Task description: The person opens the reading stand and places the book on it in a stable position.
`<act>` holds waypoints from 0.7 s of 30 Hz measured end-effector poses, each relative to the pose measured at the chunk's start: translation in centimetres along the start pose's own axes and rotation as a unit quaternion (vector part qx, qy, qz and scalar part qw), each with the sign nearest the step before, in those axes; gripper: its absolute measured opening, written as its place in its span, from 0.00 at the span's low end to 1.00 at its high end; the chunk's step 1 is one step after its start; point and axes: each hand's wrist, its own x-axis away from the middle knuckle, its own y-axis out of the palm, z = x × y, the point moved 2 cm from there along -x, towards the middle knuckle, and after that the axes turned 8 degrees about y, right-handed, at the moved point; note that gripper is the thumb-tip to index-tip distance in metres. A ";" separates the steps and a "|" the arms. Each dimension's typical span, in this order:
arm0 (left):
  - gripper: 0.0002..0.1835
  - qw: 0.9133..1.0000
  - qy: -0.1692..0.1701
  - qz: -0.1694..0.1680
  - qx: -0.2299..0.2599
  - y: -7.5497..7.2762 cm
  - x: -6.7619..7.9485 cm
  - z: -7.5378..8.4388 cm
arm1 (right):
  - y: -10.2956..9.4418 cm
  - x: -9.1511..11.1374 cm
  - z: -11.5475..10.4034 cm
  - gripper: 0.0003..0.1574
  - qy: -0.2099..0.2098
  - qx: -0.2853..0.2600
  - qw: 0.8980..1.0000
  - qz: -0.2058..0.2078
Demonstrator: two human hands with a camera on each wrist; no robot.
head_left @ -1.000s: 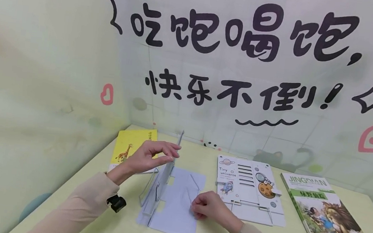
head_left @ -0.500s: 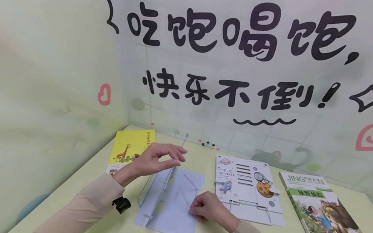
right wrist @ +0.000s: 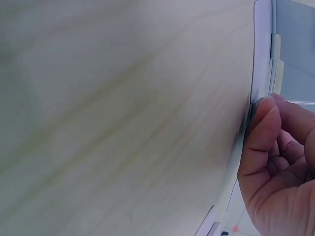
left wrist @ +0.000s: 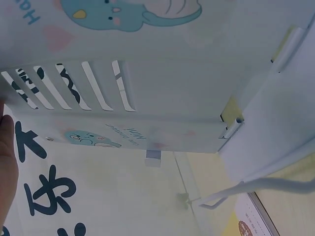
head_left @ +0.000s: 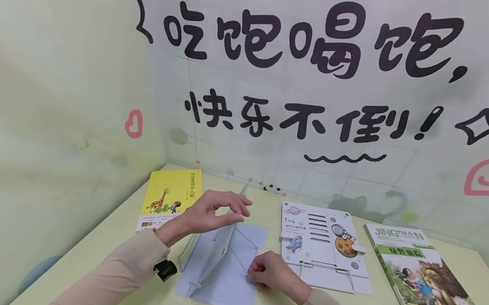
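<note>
A pale book stand [head_left: 235, 298] lies with its flat base on the table, and its back panel [head_left: 208, 263] stands up steeply from it. My left hand [head_left: 211, 211] holds the panel's upper edge between thumb and fingers. In the left wrist view the panel [left wrist: 172, 88] shows slots and blue dinosaur drawings, and part of the left hand [left wrist: 7, 162] appears at its edge. My right hand [head_left: 274, 272] pinches the right edge of the base, close to a thin wire support [head_left: 240, 259]. The right wrist view shows this right hand [right wrist: 278, 167] with thumb and index fingertip together at that edge.
To the right stands a second book stand [head_left: 322, 240] with a space print, tilted back a little. Beyond it lies a thick book [head_left: 429, 286] with a lion cover. A yellow giraffe book [head_left: 173, 192] lies at the back left. Printed cloth walls enclose the table [head_left: 94, 266].
My left hand has moved a little to the right, swinging the book stand's panel rightward over its base. The right hand keeps its pinch on the base's edge.
</note>
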 end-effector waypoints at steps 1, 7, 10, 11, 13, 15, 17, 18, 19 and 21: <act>0.07 1.000 0.000 -0.001 0.000 0.1 0.0 0.0 | 0.0 0.0 0.0 0.07 0.001 -0.001 1.000 0.001; 0.06 1.000 -0.002 -0.003 0.001 0.4 -0.1 -0.1 | 0.1 -0.1 0.1 0.09 -0.003 0.009 1.000 0.014; 0.05 1.000 -0.004 -0.006 0.002 0.6 -0.1 -0.1 | 0.2 -0.1 0.1 0.09 0.003 0.009 1.000 0.014; 0.05 1.000 -0.004 -0.007 0.002 0.6 -0.1 -0.2 | 0.2 -0.1 0.1 0.09 0.006 0.008 1.000 0.013; 0.06 1.000 -0.007 -0.008 0.000 0.7 -0.1 -0.2 | 0.3 -0.1 0.2 0.09 0.011 0.005 1.000 0.011; 0.06 1.000 -0.010 -0.009 -0.001 0.8 -0.1 -0.2 | 0.3 -0.1 0.2 0.08 0.012 0.003 1.000 0.009; 0.06 1.000 -0.011 -0.009 -0.002 0.9 -0.1 -0.2 | 0.3 -0.1 0.3 0.08 0.011 0.001 1.000 0.008; 0.06 1.000 -0.010 -0.010 -0.003 0.9 -0.2 -0.2 | 0.3 -0.1 0.3 0.08 0.009 0.000 1.000 0.009; 0.06 1.000 -0.010 -0.010 -0.003 1.0 -0.2 -0.2 | 0.3 -0.1 0.3 0.08 0.007 -0.002 1.000 0.009; 0.06 1.000 -0.011 -0.010 -0.002 1.1 -0.3 -0.3 | 0.2 -0.1 0.3 0.08 0.004 -0.005 1.000 0.008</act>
